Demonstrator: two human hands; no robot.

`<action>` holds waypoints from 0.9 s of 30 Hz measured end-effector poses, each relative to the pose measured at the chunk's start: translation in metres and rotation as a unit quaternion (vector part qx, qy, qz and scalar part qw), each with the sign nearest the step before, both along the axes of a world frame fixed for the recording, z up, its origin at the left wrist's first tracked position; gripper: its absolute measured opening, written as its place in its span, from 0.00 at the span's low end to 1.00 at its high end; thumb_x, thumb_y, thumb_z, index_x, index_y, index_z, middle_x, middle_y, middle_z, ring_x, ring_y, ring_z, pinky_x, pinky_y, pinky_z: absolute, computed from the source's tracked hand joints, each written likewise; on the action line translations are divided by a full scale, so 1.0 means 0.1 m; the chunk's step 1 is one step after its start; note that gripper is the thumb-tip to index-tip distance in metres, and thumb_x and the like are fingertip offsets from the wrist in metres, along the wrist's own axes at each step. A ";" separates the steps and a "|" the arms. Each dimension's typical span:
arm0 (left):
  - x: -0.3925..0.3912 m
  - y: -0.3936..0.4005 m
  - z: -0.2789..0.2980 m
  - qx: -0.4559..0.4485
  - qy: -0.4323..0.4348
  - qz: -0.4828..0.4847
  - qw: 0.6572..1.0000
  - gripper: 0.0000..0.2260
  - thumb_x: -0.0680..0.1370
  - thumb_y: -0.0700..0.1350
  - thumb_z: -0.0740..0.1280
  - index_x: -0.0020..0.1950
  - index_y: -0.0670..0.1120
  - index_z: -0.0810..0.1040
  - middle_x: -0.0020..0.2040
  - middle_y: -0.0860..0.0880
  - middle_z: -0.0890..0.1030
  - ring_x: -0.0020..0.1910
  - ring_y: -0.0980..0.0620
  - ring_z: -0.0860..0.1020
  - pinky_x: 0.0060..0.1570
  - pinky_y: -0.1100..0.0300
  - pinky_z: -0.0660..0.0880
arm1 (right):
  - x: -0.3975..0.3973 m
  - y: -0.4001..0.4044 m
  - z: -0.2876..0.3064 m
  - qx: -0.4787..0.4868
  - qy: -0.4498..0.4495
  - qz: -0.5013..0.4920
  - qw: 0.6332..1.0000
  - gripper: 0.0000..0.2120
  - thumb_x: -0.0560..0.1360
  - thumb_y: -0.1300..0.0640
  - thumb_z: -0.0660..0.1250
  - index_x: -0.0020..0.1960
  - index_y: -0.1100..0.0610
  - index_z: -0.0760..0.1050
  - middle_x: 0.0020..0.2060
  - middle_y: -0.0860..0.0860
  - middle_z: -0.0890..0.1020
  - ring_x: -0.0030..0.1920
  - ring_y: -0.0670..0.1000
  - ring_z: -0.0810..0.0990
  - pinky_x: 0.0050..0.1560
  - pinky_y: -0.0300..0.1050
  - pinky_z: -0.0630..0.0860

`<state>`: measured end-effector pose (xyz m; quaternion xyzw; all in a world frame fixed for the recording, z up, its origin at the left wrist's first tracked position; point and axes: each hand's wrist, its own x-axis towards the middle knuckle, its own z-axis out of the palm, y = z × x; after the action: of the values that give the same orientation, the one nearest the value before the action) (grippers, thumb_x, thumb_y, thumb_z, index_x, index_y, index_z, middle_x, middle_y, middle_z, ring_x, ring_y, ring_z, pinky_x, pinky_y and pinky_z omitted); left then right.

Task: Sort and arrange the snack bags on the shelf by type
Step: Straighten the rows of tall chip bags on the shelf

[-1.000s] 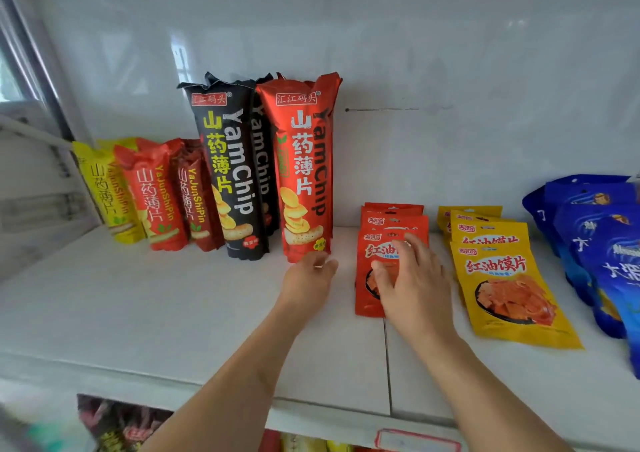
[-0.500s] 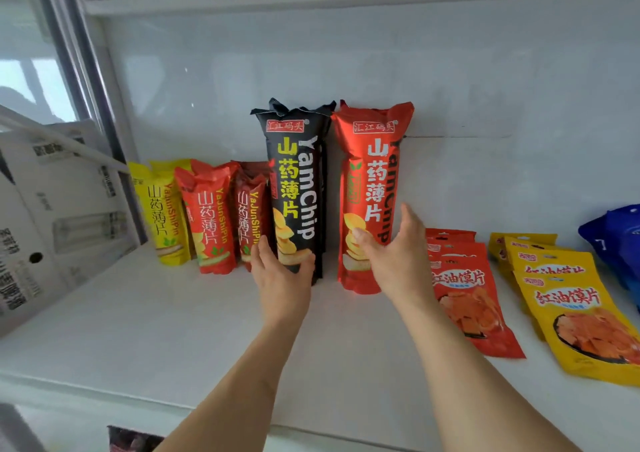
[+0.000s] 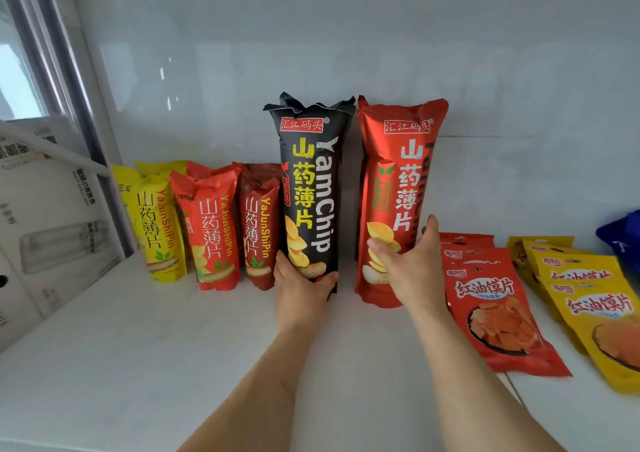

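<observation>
Evidently the tall yam chip bags are the step in hand: seen from the head camera, the left hand (image 3: 304, 290) cups the base of the black YamChip bag (image 3: 313, 188), thumb and fingers curled round its lower edge, while the right hand (image 3: 403, 266) grips the lower part of the red YamChip bag (image 3: 394, 188), fingers wrapped across the front and the thumb up along its right side. Both bags stand upright on the white shelf (image 3: 156, 365), at the back wall, with a narrow gap between them. Judging by this, the next move calls for nudging the pair square and close together without tipping them, since they are tall and narrow-based. Just left of the left hand stand the shorter dark red bags (image 3: 258, 226), then the orange-red bags (image 3: 214, 230) and the yellow bags (image 3: 156, 223), tightly packed, leaving little room that way. Just right of the right hand lie flat red pouches (image 3: 491, 309), then yellow pouches (image 3: 588, 306) and a blue bag (image 3: 620, 240) at the frame's edge; the red pouches lie close beside the red bag's base and could block a shift rightwards.
</observation>
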<state>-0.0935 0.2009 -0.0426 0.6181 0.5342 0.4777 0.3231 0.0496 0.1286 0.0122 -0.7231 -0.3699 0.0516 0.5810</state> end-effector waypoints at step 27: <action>0.01 -0.10 0.03 -0.007 0.075 0.015 0.997 0.54 0.68 0.59 0.78 0.81 0.43 0.48 0.77 0.44 0.58 0.75 0.43 0.61 0.68 0.46 0.68 | 0.05 0.06 -0.09 -0.022 -0.056 0.003 0.998 0.44 0.66 0.36 0.74 0.74 0.50 0.59 0.65 0.52 0.71 0.65 0.55 0.73 0.60 0.58 0.76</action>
<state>-0.0929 0.1911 -0.0397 0.6422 0.5693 0.4307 0.2793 0.0549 0.1344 0.0034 -0.7362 -0.4026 0.0211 0.5435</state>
